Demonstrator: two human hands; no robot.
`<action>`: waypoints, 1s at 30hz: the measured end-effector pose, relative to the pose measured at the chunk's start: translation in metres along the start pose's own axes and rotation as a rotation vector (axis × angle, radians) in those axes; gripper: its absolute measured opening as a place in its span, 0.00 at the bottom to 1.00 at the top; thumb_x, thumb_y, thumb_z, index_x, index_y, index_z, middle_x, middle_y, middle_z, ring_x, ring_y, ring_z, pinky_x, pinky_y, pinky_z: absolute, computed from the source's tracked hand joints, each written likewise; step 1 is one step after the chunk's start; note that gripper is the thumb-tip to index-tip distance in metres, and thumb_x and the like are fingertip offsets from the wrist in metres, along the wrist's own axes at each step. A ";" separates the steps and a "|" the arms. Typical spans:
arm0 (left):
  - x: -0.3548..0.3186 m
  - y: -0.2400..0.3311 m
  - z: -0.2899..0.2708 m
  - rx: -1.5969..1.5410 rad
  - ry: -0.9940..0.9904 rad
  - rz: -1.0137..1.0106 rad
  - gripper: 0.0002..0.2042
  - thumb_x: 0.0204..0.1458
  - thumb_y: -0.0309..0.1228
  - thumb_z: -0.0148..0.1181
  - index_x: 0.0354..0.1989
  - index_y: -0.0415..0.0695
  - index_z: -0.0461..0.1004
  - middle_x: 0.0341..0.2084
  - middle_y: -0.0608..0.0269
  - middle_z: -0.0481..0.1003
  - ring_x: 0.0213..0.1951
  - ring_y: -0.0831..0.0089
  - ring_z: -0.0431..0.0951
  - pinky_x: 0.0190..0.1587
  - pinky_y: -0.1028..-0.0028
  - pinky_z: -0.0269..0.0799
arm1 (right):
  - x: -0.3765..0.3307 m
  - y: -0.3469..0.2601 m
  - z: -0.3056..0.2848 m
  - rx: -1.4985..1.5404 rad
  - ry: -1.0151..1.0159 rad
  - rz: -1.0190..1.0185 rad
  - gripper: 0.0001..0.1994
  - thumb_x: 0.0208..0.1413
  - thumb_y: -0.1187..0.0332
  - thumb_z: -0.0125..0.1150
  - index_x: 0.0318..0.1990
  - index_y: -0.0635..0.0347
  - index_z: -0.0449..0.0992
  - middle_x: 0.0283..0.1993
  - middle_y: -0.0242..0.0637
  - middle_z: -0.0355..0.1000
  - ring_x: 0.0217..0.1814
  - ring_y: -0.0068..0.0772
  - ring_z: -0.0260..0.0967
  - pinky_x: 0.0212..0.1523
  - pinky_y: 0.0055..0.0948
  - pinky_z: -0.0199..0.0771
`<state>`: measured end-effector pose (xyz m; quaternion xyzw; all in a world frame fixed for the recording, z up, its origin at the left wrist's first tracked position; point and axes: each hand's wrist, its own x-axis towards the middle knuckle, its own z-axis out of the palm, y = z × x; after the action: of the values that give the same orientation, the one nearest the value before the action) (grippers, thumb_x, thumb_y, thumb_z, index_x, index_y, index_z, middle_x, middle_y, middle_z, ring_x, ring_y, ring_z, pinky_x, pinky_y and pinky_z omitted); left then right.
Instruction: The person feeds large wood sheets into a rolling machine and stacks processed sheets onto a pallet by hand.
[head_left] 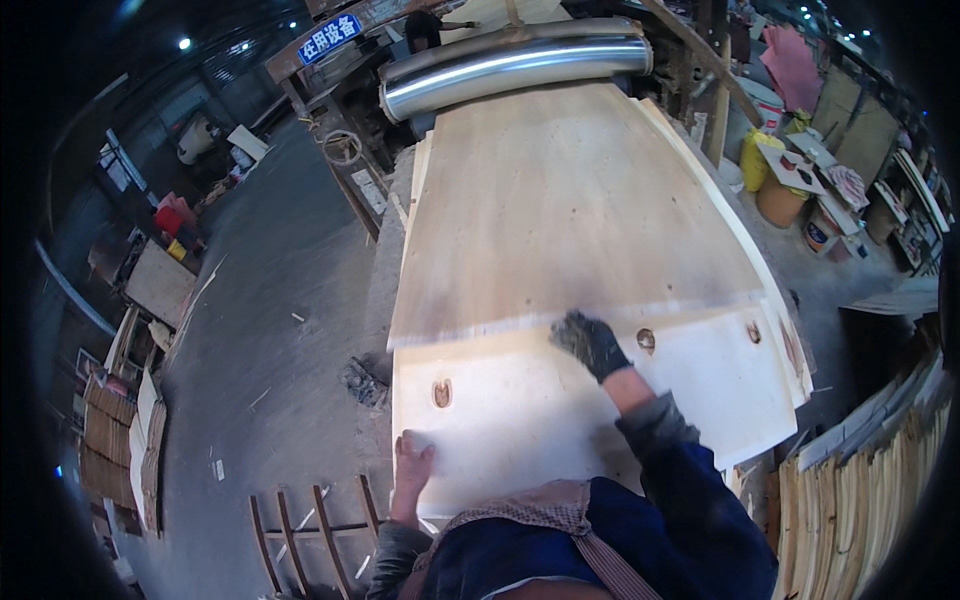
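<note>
A large tan veneer sheet (560, 210) lies on a stack, its far end reaching a shiny metal roller (520, 75); its near edge is blurred. Beneath it shows a paler veneer sheet (520, 400) with several dark knots. My right hand (590, 345), in a dark glove, lies at the tan sheet's near edge with its fingers stretched forward and slightly left. It does not look closed around anything. My bare left hand (413, 465) is at the pale sheet's left edge, near the front corner. Its thumb stands apart from the fingers, whose tips are slightly blurred.
Another person (425, 30) stands beyond the roller. A stack of veneer (860, 500) stands at the near right. Buckets (780, 200) and boards crowd the far right. A slatted rack (315, 530) lies at the lower left, and a dark crumpled bundle (365, 383) lies beside the stack.
</note>
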<state>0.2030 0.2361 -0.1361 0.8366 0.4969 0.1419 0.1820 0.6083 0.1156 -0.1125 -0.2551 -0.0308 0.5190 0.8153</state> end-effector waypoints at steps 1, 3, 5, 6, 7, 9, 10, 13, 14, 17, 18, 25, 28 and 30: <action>-0.002 -0.009 0.014 0.136 0.060 0.037 0.34 0.42 0.36 0.57 0.56 0.34 0.49 0.46 0.34 0.62 0.49 0.50 0.64 0.49 0.64 0.61 | 0.030 -0.006 -0.010 0.046 -0.110 -0.038 0.13 0.54 0.66 0.46 0.43 0.65 0.65 0.48 0.52 0.62 0.51 0.54 0.59 0.55 0.50 0.57; 0.005 0.009 0.000 -0.100 -0.019 -0.061 0.33 0.42 0.35 0.57 0.55 0.33 0.50 0.44 0.37 0.64 0.46 0.52 0.66 0.47 0.64 0.63 | 0.055 -0.010 -0.010 0.083 -0.110 -0.124 0.15 0.55 0.64 0.43 0.46 0.65 0.63 0.51 0.51 0.60 0.54 0.54 0.57 0.56 0.50 0.56; 0.005 0.001 0.002 -0.322 -0.014 -0.246 0.27 0.41 0.29 0.56 0.52 0.33 0.56 0.39 0.46 0.68 0.41 0.60 0.70 0.42 0.67 0.67 | 0.054 -0.007 0.022 0.051 0.082 -0.207 0.19 0.56 0.62 0.39 0.51 0.66 0.59 0.52 0.51 0.59 0.55 0.54 0.56 0.56 0.50 0.56; 0.004 -0.006 -0.002 -0.513 -0.092 -0.278 0.25 0.42 0.28 0.56 0.50 0.33 0.58 0.39 0.48 0.69 0.40 0.63 0.71 0.42 0.69 0.67 | 0.053 -0.002 0.018 0.042 0.052 -0.097 0.19 0.56 0.63 0.40 0.52 0.65 0.58 0.53 0.51 0.59 0.56 0.53 0.55 0.56 0.50 0.56; 0.007 -0.002 -0.009 -0.712 -0.177 -0.296 0.24 0.42 0.28 0.55 0.49 0.33 0.60 0.38 0.51 0.70 0.39 0.67 0.71 0.42 0.71 0.67 | 0.047 0.003 0.008 0.028 0.025 -0.001 0.19 0.56 0.63 0.40 0.53 0.64 0.57 0.53 0.51 0.58 0.56 0.53 0.55 0.55 0.49 0.56; 0.011 -0.002 -0.027 -0.942 -0.272 -0.369 0.18 0.40 0.19 0.54 0.44 0.35 0.64 0.35 0.59 0.71 0.36 0.74 0.71 0.38 0.76 0.67 | 0.019 0.029 -0.006 -0.020 -0.039 0.097 0.19 0.56 0.65 0.40 0.54 0.61 0.55 0.54 0.51 0.57 0.56 0.52 0.56 0.55 0.48 0.56; 0.013 -0.011 -0.030 -0.960 -0.235 -0.353 0.18 0.41 0.19 0.53 0.44 0.35 0.64 0.35 0.59 0.71 0.35 0.74 0.71 0.38 0.76 0.67 | -0.007 0.046 -0.011 -0.056 -0.076 0.090 0.19 0.57 0.65 0.40 0.55 0.60 0.54 0.54 0.51 0.57 0.56 0.51 0.56 0.55 0.48 0.56; 0.019 -0.004 -0.052 -1.032 -0.207 -0.352 0.16 0.41 0.17 0.51 0.42 0.37 0.65 0.36 0.58 0.71 0.36 0.73 0.72 0.40 0.75 0.68 | -0.079 0.064 -0.022 -0.118 -0.174 0.251 0.19 0.56 0.66 0.41 0.55 0.60 0.54 0.53 0.53 0.58 0.55 0.52 0.57 0.55 0.49 0.57; 0.019 0.004 -0.067 -1.020 -0.219 -0.340 0.16 0.41 0.17 0.51 0.42 0.37 0.65 0.36 0.58 0.71 0.36 0.73 0.72 0.40 0.75 0.68 | -0.105 0.067 -0.016 -0.088 -0.157 0.341 0.19 0.56 0.67 0.41 0.55 0.61 0.54 0.52 0.53 0.59 0.54 0.52 0.58 0.55 0.48 0.57; 0.020 0.020 -0.098 -1.052 -0.268 -0.277 0.16 0.42 0.16 0.50 0.42 0.36 0.65 0.35 0.57 0.71 0.36 0.73 0.72 0.40 0.75 0.68 | -0.173 0.075 0.007 -0.090 -0.058 0.454 0.19 0.55 0.67 0.42 0.54 0.61 0.55 0.51 0.53 0.61 0.54 0.53 0.58 0.55 0.46 0.58; 0.021 0.028 -0.108 -1.104 -0.281 -0.237 0.16 0.42 0.16 0.49 0.42 0.36 0.64 0.35 0.57 0.71 0.36 0.73 0.72 0.40 0.75 0.68 | -0.191 0.079 0.004 -0.038 -0.047 0.476 0.18 0.55 0.66 0.42 0.53 0.61 0.56 0.50 0.53 0.62 0.54 0.53 0.59 0.55 0.46 0.58; 0.019 0.091 -0.155 -1.326 -0.219 -0.096 0.16 0.41 0.15 0.47 0.42 0.34 0.66 0.33 0.56 0.73 0.33 0.73 0.73 0.38 0.77 0.69 | -0.270 0.095 -0.020 -0.085 0.173 0.338 0.12 0.54 0.64 0.48 0.41 0.63 0.66 0.43 0.48 0.67 0.47 0.46 0.65 0.49 0.41 0.64; 0.021 0.091 -0.164 -1.458 -0.184 -0.157 0.16 0.40 0.14 0.47 0.41 0.33 0.68 0.32 0.55 0.74 0.33 0.71 0.74 0.38 0.77 0.70 | -0.292 0.091 -0.024 -0.280 0.369 0.296 0.13 0.54 0.63 0.48 0.41 0.63 0.66 0.42 0.46 0.67 0.44 0.43 0.66 0.46 0.39 0.67; 0.023 0.094 -0.170 -1.522 -0.171 -0.168 0.15 0.40 0.14 0.46 0.41 0.33 0.68 0.32 0.55 0.74 0.33 0.71 0.74 0.39 0.77 0.70 | -0.295 0.089 -0.028 -0.443 0.498 0.274 0.13 0.54 0.63 0.49 0.41 0.62 0.66 0.41 0.44 0.68 0.42 0.41 0.67 0.44 0.38 0.68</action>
<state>0.2156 0.2432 0.0593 0.4485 0.3083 0.3650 0.7554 0.4071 -0.1202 -0.1135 -0.5460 0.0916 0.5262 0.6455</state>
